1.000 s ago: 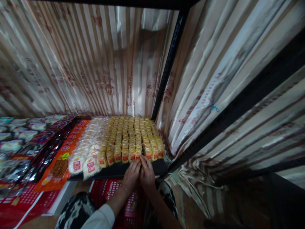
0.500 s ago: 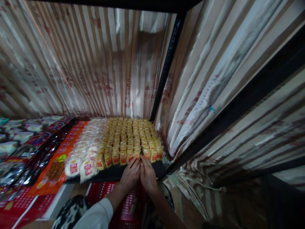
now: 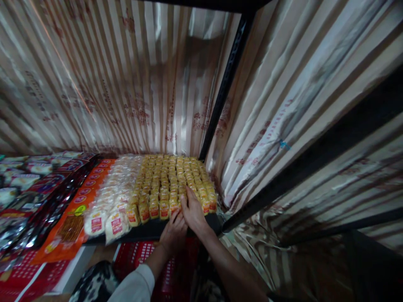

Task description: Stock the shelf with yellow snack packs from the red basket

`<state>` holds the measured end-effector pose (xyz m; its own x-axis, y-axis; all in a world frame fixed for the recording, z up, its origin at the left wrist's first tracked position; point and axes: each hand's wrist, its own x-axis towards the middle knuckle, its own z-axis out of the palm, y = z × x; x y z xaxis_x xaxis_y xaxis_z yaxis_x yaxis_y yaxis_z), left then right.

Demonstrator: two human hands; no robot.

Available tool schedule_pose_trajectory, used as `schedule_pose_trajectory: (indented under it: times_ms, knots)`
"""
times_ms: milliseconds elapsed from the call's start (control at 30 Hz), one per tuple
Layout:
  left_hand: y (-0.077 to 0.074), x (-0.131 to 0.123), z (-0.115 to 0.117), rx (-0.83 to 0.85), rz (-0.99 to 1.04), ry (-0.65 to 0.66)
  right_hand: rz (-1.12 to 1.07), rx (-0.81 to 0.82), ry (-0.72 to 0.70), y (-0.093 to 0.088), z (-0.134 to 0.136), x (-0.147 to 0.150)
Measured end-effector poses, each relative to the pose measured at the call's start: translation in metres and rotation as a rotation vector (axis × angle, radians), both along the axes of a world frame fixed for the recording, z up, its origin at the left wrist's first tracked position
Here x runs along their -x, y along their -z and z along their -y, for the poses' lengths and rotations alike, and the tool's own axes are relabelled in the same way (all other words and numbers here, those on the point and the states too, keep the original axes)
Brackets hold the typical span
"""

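Rows of small yellow wrapped cakes (image 3: 163, 184) with red and white labels fill the right end of the dark shelf (image 3: 146, 230). My right hand (image 3: 194, 214) lies over the front rows, its fingers stretched out against the wrappers and hiding some cakes. Close beside it, my left hand (image 3: 174, 233) touches the front edge of the cakes with fingers bent forward; nothing shows in its grip. To the left of the cakes are round white packets (image 3: 116, 224) with pink labels, stacked in two columns.
Left of these lie an orange snack bag (image 3: 74, 222), dark shiny bags (image 3: 59, 193) and small white packs (image 3: 23, 180). Red baskets (image 3: 138, 251) stand below the shelf. A black upright post (image 3: 225, 84) and striped curtains (image 3: 151, 84) bound the back and right.
My right hand has moved forward and up over the cakes, apart from the left at the fingertips. My left hand stays near the front edge. The view has shifted slightly.
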<state>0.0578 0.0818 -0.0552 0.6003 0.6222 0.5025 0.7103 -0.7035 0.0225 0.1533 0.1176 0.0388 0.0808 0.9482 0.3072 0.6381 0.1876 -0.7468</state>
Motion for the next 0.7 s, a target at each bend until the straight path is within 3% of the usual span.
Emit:
schedule_pose_trajectory:
  times_ms: [333,533,700]
  knots:
    - [-0.005,0.001,0.001,0.047,-0.046,-0.048,0.119,0.27,-0.042,-0.042,-0.034,0.004]
    - [-0.003,0.001,0.001,0.071,0.023,-0.05,0.257,0.365,-0.055,-0.053,-0.045,0.014]
    - [-0.006,0.0,0.0,0.079,0.061,-0.046,0.406,0.323,-0.081,-0.054,-0.039,0.025]
